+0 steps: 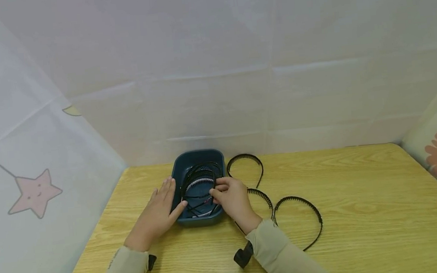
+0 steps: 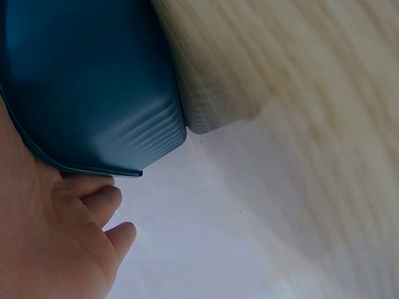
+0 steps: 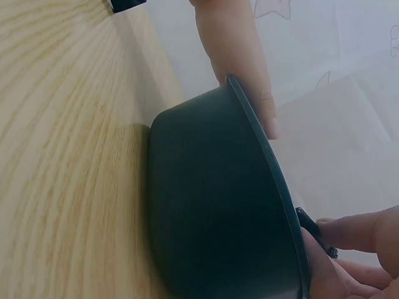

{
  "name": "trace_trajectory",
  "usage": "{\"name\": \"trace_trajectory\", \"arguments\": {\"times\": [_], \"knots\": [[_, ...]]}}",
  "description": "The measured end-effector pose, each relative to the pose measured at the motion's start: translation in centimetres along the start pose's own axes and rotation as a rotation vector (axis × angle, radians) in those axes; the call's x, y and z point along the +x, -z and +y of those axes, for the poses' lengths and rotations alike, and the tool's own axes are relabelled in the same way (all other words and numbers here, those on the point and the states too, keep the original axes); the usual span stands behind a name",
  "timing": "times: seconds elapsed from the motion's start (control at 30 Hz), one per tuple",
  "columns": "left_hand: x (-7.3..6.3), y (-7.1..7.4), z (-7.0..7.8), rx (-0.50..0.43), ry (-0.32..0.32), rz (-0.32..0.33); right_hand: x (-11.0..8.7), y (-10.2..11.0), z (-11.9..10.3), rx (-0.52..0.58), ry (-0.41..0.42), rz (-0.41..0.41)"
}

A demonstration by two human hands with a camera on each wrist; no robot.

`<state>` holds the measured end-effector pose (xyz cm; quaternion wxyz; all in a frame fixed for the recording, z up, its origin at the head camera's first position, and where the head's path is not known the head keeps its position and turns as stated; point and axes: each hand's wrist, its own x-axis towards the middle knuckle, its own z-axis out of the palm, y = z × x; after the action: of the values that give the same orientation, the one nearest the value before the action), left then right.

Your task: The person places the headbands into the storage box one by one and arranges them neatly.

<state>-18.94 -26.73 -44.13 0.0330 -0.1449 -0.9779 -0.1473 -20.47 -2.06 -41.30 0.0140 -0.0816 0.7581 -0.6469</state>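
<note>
A dark blue plastic bin (image 1: 204, 221) stands near the table's back edge with several black toothed headbands (image 1: 200, 173) inside, one of them with a pale band. My left hand (image 1: 155, 218) lies along the bin's left rim, fingers straight and thumb over the near left corner. At the right rim my right hand (image 1: 233, 198) pinches a black headband (image 3: 317, 233) between thumb and fingers. In the right wrist view that headband shows just above the rim. The left wrist view shows the bin's outer wall (image 2: 93, 81) beside my left fingers.
Right of the bin, three black headbands lie on the wooden table (image 1: 365, 210): one at the back (image 1: 261, 167), one partly behind my right wrist (image 1: 267, 199), and one farther right (image 1: 319, 218). A pale sheet (image 1: 239, 108) rises behind the table.
</note>
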Motion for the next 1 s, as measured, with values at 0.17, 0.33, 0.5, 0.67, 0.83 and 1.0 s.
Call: {"name": "trace_trajectory", "arguments": {"times": [0.17, 0.33, 0.5, 0.67, 0.83, 1.0], "knots": [[0.0, 0.1, 0.1, -0.006, -0.003, -0.003, 0.2, 0.1, 0.0, -0.033, -0.005, -0.018], [0.0, 0.3, 0.3, -0.011, 0.0, -0.005, 0.2, 0.2, 0.0, -0.048, -0.008, -0.021], [-0.1, 0.3, 0.3, -0.015, -0.002, -0.001, 0.0, 0.1, 0.0, -0.057, 0.002, -0.027], [-0.1, 0.3, 0.4, -0.012, -0.007, 0.006, -0.2, 0.4, 0.1, -0.026, 0.031, -0.045], [-0.1, 0.4, 0.3, -0.004, -0.012, 0.007, -0.4, 1.3, 0.1, -0.035, 0.086, -0.073], [0.0, 0.4, 0.3, -0.007, -0.014, 0.001, -0.5, 3.1, -0.5, -0.086, 0.118, -0.11]]}}
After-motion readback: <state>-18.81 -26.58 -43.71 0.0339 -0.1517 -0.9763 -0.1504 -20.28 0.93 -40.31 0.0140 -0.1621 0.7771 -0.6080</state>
